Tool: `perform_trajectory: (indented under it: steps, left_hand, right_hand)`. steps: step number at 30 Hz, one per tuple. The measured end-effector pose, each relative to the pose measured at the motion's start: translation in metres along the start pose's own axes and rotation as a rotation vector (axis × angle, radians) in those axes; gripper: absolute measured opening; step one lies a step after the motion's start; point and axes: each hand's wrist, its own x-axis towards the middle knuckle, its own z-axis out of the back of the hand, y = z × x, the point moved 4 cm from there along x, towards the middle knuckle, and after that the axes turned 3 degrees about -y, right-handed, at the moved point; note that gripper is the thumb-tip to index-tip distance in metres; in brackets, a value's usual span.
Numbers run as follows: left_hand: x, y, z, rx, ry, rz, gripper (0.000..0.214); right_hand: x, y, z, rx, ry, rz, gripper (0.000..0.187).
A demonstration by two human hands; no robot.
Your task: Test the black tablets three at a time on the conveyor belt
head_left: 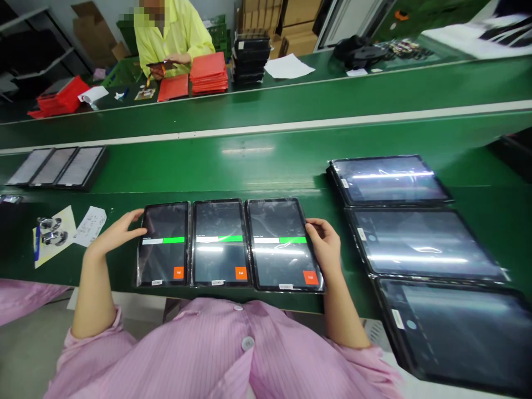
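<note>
Three black tablets lie side by side in front of me: a left tablet [162,257], a middle tablet [220,221] and a right tablet [276,219]. Each lit screen shows a white and green bar and an orange box marked "Fail". My left hand [124,230] is open at the left tablet's outer edge, thumb and fingers apart, fingertips at its side. My right hand [326,244] is at the right tablet's outer edge, its fingers bent and the thumb against the rim. Some of its fingers are hidden.
Three larger tablets, one of them here [424,244], form a column on the right. Stacked grey-topped panels [56,167] sit far left, near a handwritten paper [90,226] and metal parts [54,231]. Across the green bench [266,160], a person in yellow works beside red sleeves [209,72].
</note>
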Motion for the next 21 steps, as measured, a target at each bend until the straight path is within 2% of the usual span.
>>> perform_trajectory:
  steps: [2, 4, 6, 8, 10, 12, 15, 21]
  left_hand:
    - [-0.038, 0.028, -0.013, -0.167, 0.183, 0.141, 0.084]
    - [-0.075, 0.039, -0.033, -0.305, 0.365, 0.203, 0.074]
    - [-0.102, 0.039, -0.051, -0.411, 0.406, 0.218, 0.062]
    - [-0.116, 0.034, -0.064, -0.494, 0.348, 0.227, 0.054]
    - [-0.120, 0.032, -0.071, -0.550, 0.298, 0.233, 0.049]
    - [-0.119, 0.034, -0.074, -0.579, 0.300, 0.228, 0.050]
    - [-0.114, 0.040, -0.077, -0.601, 0.359, 0.204, 0.059]
    - [-0.102, 0.044, -0.081, -0.685, 0.517, 0.125, 0.091]
  right_hand:
    - [0.000, -0.001, 0.001, -0.015, -0.005, 0.006, 0.032]
    - [0.000, -0.002, 0.001, -0.027, -0.008, 0.005, 0.031]
    - [0.000, -0.002, 0.001, -0.034, -0.009, 0.001, 0.030]
    - [-0.001, -0.002, 0.002, -0.041, -0.012, 0.002, 0.030]
    - [-0.001, -0.001, 0.002, -0.050, -0.016, 0.010, 0.030]
    - [-0.001, 0.000, 0.002, -0.059, -0.017, 0.018, 0.030]
    - [-0.001, 0.001, 0.002, -0.063, -0.013, 0.016, 0.030]
    - [0.000, 0.000, 0.001, -0.053, -0.019, -0.006, 0.031]
